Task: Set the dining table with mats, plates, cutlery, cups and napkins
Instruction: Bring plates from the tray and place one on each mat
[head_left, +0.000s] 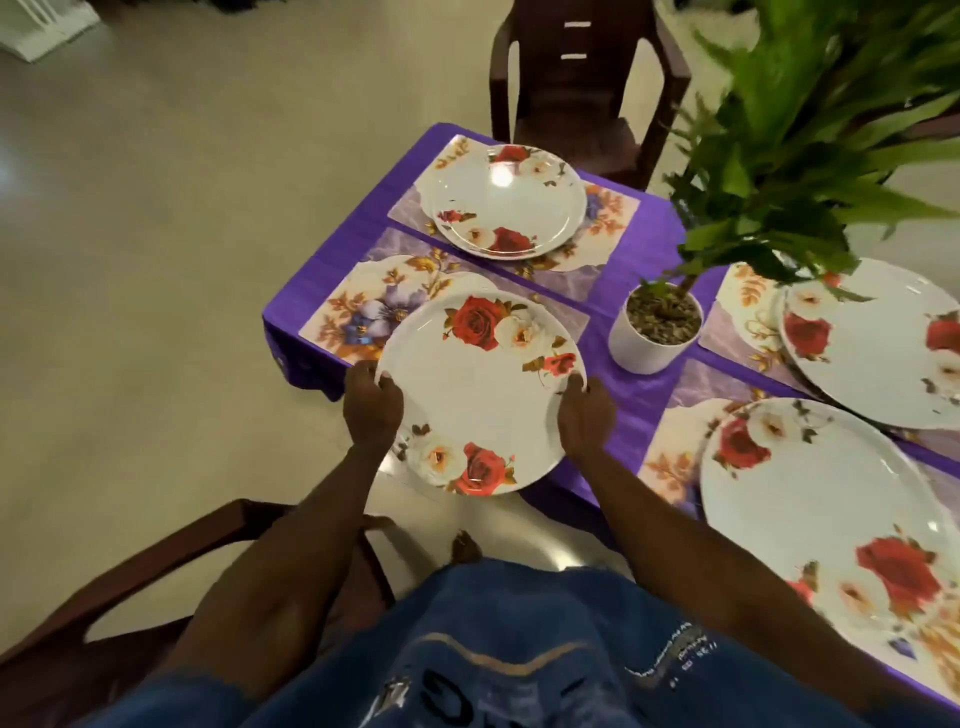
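The rose-patterned plate (480, 392) is held over the near-left floral mat (363, 312), left of the white plant pot (655, 332), its near edge overhanging the table. The left hand (373, 408) and right hand (586, 421) pinch opposite rims, thumbs on top. Judged rigid, light, glossy and slippery, possibly breakable; a two-sided rim hold suits it.

The scene is being lit softly and rather dimly from overhead. A white glare spot is being reflected on the far plate (503, 200), behind the potted plant (655, 325). The leaves above the pot are being smeared by blur. Straight lines are being bent toward the edges by the wide lens.
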